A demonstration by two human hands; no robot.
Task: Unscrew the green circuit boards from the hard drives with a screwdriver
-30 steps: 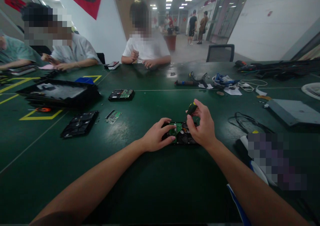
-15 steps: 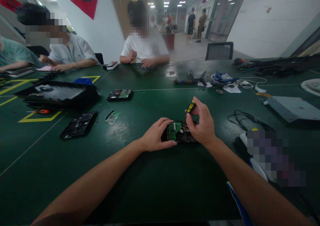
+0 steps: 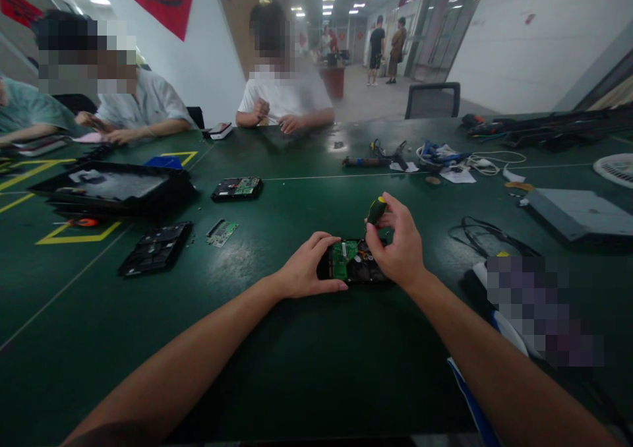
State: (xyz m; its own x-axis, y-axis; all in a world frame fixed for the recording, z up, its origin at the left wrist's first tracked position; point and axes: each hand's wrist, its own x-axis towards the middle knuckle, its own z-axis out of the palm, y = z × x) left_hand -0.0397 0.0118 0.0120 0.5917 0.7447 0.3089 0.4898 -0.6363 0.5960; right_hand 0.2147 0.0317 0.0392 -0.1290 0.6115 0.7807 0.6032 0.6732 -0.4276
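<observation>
- Working with a screwdriver [image 3: 376, 211] over the right half of a black drive [image 3: 363, 270], to judge by tool and grip; loosening or tightening not told apart from here
- Find the drive lying on the bench [image 3: 277, 361], near and central, between both hands, with green board [image 3: 340, 257] on its left part and dark casing towards the right
- Clasping the left end of the drive with the left hand [image 3: 307, 269]: fingers spread wide from the thumb, at the far edge, thumb along the near edge
- Pinching the screwdriver handle in the right hand [image 3: 403, 244], between thumb and fingers, yellow end uppermost and leaning slightly right
- Cannot see shaft or tip behind the right hand; cannot tell about contact with a screw
- Needing next, as a judgement: tip well seated, handle brought nearer upright, light downward pressure, then a turn from the fingers, with the left hand firm against twist
- Minding the green board, just left of the tool and probably easy to scratch in a slip
- Noting farther left, well apart from the work: second drive [image 3: 237, 188] and loose circuit board [image 3: 222, 233], with small bits scattered beside the latter
</observation>
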